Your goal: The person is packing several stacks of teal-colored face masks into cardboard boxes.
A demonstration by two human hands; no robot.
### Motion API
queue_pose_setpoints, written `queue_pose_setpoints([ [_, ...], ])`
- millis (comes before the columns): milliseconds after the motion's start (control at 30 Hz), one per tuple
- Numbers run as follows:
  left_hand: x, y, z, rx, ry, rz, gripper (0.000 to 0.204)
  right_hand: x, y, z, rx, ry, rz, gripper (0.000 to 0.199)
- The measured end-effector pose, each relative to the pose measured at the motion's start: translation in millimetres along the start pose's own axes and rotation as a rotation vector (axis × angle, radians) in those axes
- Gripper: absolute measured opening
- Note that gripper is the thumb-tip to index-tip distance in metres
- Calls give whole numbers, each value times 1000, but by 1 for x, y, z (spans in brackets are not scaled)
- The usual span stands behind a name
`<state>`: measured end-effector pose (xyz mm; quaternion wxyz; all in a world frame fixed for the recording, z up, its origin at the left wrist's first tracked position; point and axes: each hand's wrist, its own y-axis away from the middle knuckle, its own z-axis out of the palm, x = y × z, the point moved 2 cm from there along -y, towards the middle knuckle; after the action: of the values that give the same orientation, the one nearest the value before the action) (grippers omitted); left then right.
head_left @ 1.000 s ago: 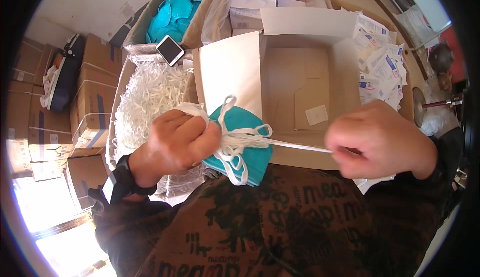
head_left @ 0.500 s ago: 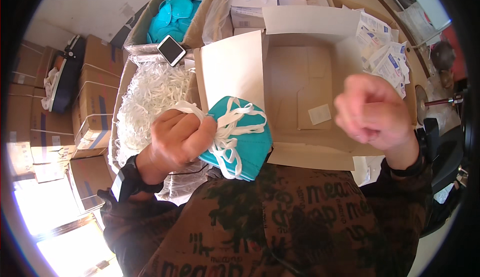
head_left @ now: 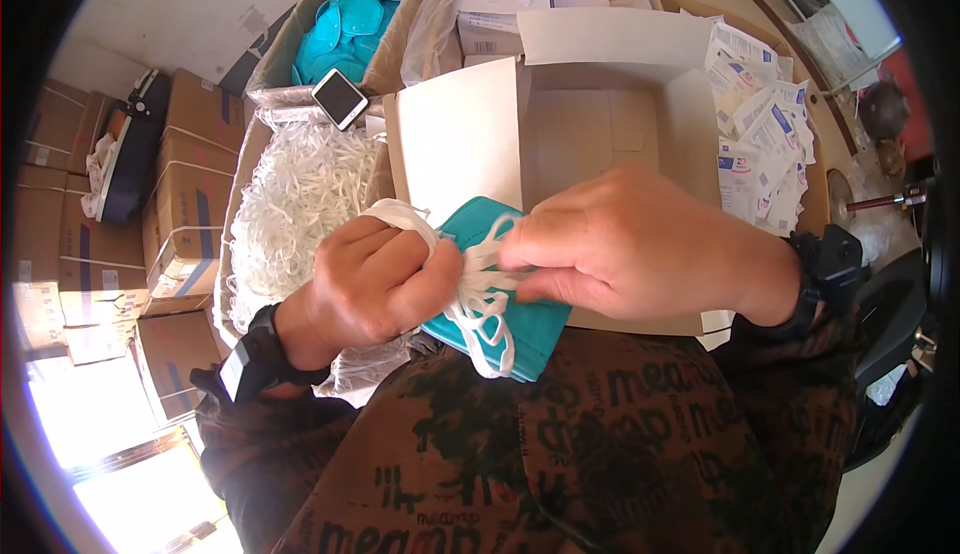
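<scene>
Close in front of me, my left hand (head_left: 378,279) is closed round a bunch of white elastic straps (head_left: 490,306) at the edge of a teal face mask (head_left: 540,349). One strap loops over its knuckles, and others hang loose across the mask. My right hand (head_left: 635,249) reaches in from the other side, thumb and fingers closed on some of these straps. It covers the mask's right part. I cannot tell whether the teal piece is one mask or a stack. Just beyond my hands stands an open cardboard box (head_left: 690,104) with its flaps (head_left: 460,139) folded out.
To the left lies a heap of white straps (head_left: 300,209) in a bin, with a phone (head_left: 340,99) at its far edge. Behind that, a box holds teal masks (head_left: 345,34). Printed packets (head_left: 765,149) pile up at right. Taped cartons (head_left: 190,189) are stacked far left.
My right hand has come left from the box's right side and taken hold of the straps. My left hand has shifted slightly right with the mask.
</scene>
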<state>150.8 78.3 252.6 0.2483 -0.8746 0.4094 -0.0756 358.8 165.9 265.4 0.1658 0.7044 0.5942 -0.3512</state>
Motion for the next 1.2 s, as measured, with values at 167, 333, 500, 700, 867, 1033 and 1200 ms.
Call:
queue_pose_setpoints([
  [167,4,-5,1,-18,10,14,35,-4,0,-5,-147,-44,112,23],
  [333,5,-8,6,-24,47,51,35,1,-2,-1,-315,-161,196,23],
  [500,6,-12,4,-41,67,68,38,9,-3,-5,-273,-511,216,19],
  [700,-1,-9,-4,-55,17,20,33,4,3,-12,-282,-466,265,20],
  [867,-11,4,-12,-98,-35,-11,35,-10,33,-30,-168,-291,239,21],
  [1033,-7,18,-23,-75,-58,-35,35,-27,70,-54,-260,-231,410,14],
  [1200,-27,53,-25,-8,-203,-200,34,3,164,-77,238,-227,572,17],
])
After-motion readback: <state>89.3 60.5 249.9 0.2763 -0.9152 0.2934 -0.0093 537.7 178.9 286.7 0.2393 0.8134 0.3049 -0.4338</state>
